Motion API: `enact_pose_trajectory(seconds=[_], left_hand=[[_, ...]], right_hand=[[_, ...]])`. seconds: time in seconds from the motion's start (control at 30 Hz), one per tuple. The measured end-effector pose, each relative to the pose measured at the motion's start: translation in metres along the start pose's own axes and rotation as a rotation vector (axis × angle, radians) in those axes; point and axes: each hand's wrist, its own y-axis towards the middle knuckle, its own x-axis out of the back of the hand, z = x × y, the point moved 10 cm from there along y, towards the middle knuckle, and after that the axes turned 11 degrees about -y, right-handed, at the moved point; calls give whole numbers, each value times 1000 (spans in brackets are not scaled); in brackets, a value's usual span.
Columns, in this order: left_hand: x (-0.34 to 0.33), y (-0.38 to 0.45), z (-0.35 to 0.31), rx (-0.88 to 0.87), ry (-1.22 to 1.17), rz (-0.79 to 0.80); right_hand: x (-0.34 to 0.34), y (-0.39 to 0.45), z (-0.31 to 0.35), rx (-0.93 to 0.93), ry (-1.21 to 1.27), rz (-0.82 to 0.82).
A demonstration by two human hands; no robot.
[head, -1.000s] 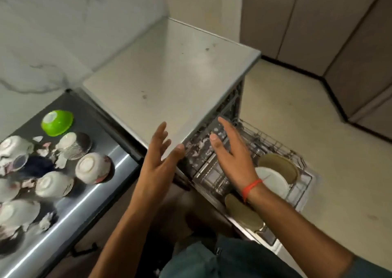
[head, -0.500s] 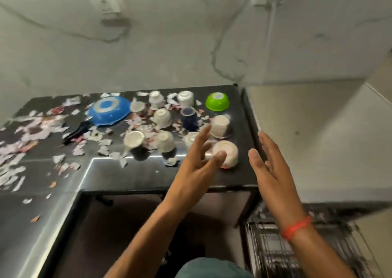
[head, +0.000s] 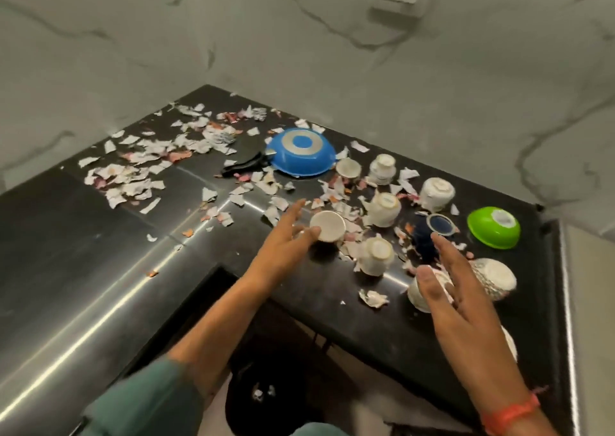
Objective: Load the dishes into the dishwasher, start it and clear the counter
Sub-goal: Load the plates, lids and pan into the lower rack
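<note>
**Picking the next cups off the counter**

Fingers [head: 293, 214] of my left hand [head: 284, 241] spread around a small upturned white cup [head: 327, 225] on the black stone counter [head: 100, 269], thumb touching its side. Right hand [head: 466, 296] hovers flat, fingers apart, over another white cup [head: 417, 294]. Next I'd judge: close, lift, carry both to the dishwasher.

Blue pan [head: 301, 152], green bowl [head: 494, 227]

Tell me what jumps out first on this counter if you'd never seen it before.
Torn paper scraps litter the black counter, thickest toward the back left corner. Among them lie upside-down dishes: a blue pan near the back wall, a green bowl at the far right, and white cups between them. The left hand touches one white cup, while the right hand reaches over another near the front edge.
</note>
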Motion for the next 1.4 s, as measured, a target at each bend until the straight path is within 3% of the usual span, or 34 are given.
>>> enact_pose_trajectory(seconds=[0.27, 0.53, 0.73, 0.9, 1.07, 1.23, 1.4], left_hand=[[94, 143, 19, 40, 432, -203], [115, 238, 7, -33, 624, -241], [130, 284, 32, 120, 817, -198], [141, 298, 28, 103, 981, -223], [145, 304, 17, 117, 991, -219], [128, 302, -6, 86, 842, -104], [125, 278, -39, -6, 702, -161]], right_hand=[[-31, 31, 14, -9, -88, 112], [-30, 39, -9, -138, -113, 106], [-27, 41, -25, -203, -99, 86], [-26, 43, -38, -259, -73, 89], [-24, 48, -43, -269, -79, 60], [-32, 48, -37, -268, -83, 85], [-37, 45, -22, -236, -106, 109]])
